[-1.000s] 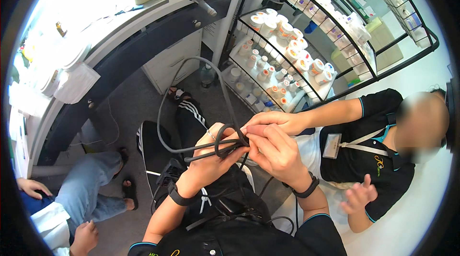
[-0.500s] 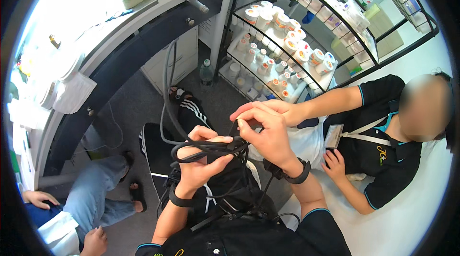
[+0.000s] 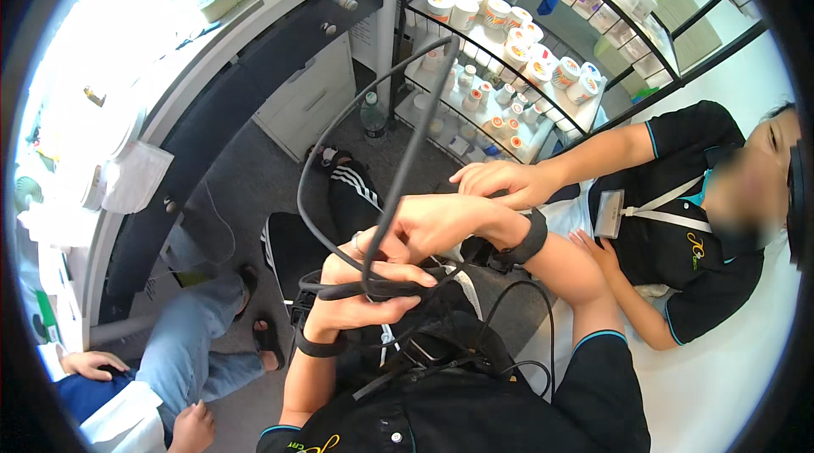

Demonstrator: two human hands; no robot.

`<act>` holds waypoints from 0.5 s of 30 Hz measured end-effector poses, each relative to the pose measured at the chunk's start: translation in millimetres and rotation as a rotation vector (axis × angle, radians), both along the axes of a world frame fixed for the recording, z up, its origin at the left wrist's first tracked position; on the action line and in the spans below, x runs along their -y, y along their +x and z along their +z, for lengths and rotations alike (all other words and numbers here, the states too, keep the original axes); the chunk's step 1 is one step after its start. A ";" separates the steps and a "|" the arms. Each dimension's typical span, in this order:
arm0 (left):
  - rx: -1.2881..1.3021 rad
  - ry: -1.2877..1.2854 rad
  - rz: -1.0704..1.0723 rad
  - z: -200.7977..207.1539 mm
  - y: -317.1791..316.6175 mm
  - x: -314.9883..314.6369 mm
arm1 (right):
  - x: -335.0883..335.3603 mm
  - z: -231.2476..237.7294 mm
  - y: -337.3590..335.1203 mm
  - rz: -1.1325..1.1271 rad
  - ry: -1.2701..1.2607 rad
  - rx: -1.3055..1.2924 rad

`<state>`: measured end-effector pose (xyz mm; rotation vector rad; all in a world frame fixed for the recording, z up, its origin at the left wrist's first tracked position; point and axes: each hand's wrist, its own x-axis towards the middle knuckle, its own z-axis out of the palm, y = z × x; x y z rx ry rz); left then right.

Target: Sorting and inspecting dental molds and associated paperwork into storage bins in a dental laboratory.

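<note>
A bundle of black cable (image 3: 373, 290) lies in loops across my left hand (image 3: 352, 304), whose thumb and fingers are closed on it. One wide cable loop (image 3: 415, 143) rises from the bundle toward the shelves and bends back down. My right hand (image 3: 437, 224) reaches across above the left one, its curled fingers closed at the cable; their tips are hidden. A black band circles each of my wrists. Thinner black cables (image 3: 551, 334) hang in front of my shirt. Just beyond my right wrist is a co-worker's hand (image 3: 509, 184), apart from the bundle.
A co-worker (image 3: 678, 241) in a black shirt sits at the right. Another person's jeans-clad leg (image 3: 182, 326) is at lower left. A curved white desk (image 3: 161, 109) with dark drawers runs along the left. Wire shelves (image 3: 500, 54) hold white tubs. A plastic bottle (image 3: 371, 116) stands on the floor.
My right hand has moved left across my left hand, and the cable loop swings up and right. The co-worker's far hand has drawn back from the cable.
</note>
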<state>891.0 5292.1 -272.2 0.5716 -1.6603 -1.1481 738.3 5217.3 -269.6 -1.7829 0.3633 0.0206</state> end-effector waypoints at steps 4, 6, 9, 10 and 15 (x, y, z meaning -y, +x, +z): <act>0.054 0.007 0.035 3.2 5.7 -1.5 | -8.4 -32.4 16.0 0.003 0.140 0.214; 0.073 0.217 -0.003 12.3 7.4 -7.9 | -18.1 -38.8 19.3 0.024 0.280 0.431; -0.130 0.467 0.065 26.9 1.0 -6.7 | -19.1 -49.7 17.9 0.254 0.769 0.157; -0.196 0.562 0.092 29.2 0.7 -4.2 | -20.1 -51.8 14.7 0.082 0.794 0.145; -0.208 0.418 0.321 8.8 17.8 11.3 | -10.2 -27.7 5.2 -0.684 0.020 0.146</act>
